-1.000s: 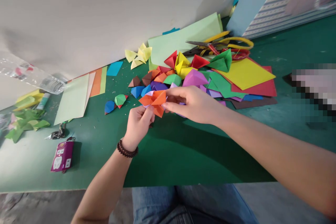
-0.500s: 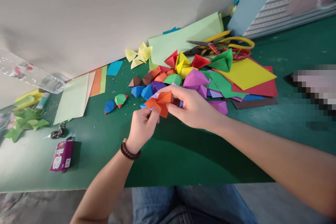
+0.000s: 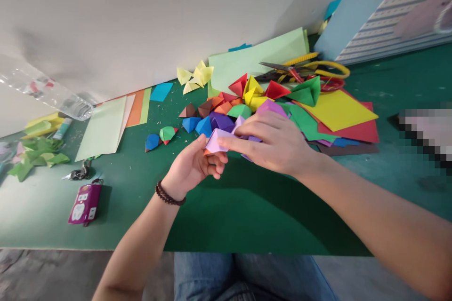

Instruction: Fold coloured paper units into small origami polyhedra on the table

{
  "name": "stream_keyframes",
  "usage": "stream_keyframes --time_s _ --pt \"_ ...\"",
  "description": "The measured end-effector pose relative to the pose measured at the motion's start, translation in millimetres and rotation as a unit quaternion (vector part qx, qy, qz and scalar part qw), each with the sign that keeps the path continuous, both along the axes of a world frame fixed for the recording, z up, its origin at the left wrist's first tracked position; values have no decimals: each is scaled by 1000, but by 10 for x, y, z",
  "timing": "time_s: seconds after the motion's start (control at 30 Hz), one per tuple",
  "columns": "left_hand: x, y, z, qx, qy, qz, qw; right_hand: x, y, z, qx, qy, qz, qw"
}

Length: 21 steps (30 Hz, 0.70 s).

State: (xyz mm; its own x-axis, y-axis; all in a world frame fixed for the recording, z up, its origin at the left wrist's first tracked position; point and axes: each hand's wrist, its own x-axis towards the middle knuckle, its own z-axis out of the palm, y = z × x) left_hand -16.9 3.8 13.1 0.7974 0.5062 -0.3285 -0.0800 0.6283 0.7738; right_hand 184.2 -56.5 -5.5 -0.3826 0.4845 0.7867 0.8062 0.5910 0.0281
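My left hand (image 3: 192,167) and my right hand (image 3: 273,143) meet over the green table (image 3: 247,207), both pinching a folded paper piece (image 3: 216,142). Its lilac side faces up and a sliver of orange shows beneath, at my left thumb. A dark bead bracelet (image 3: 169,195) circles my left wrist. Just beyond my fingers lies a heap of folded paper shapes (image 3: 243,99) in blue, purple, orange, yellow, red and green.
Flat coloured sheets (image 3: 335,110) and scissors (image 3: 300,70) lie at the back right by the wall. Pale green paper (image 3: 102,127), a blue and green folded piece (image 3: 160,136), a purple tag with keys (image 3: 84,202) and green scraps (image 3: 33,157) lie at left.
The piece in my hands has turned over, from orange side showing to lilac side showing. Both hands have shifted slightly right and towards the heap.
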Motion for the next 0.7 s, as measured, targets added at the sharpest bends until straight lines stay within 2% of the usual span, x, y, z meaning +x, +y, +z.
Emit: stream_keyframes --time_s 0.1,0.23,0.3,0.37,0.43,0.5,0.6,0.7 --pt "-29 17 -24 -5 -16 26 1000 -6 8 -12 -27 -1 8 1000" --pt "-48 22 -52 26 -8 52 998 -32 22 28 -141 125 -8 982" --pt "-44 21 -58 53 16 76 996 -40 23 54 -220 235 -16 947" --pt "-35 20 -65 75 45 81 993 -45 22 78 -296 347 2 890" --pt "-30 20 -81 95 68 56 992 -51 19 104 -372 418 29 828" --pt "-30 27 -113 117 75 18 990 -62 12 131 -438 447 47 778" --pt "-35 45 -173 143 52 -16 988 -82 -2 160 -497 463 71 731" --pt "-39 56 -187 159 40 -23 986 -89 -6 154 -503 501 91 699"
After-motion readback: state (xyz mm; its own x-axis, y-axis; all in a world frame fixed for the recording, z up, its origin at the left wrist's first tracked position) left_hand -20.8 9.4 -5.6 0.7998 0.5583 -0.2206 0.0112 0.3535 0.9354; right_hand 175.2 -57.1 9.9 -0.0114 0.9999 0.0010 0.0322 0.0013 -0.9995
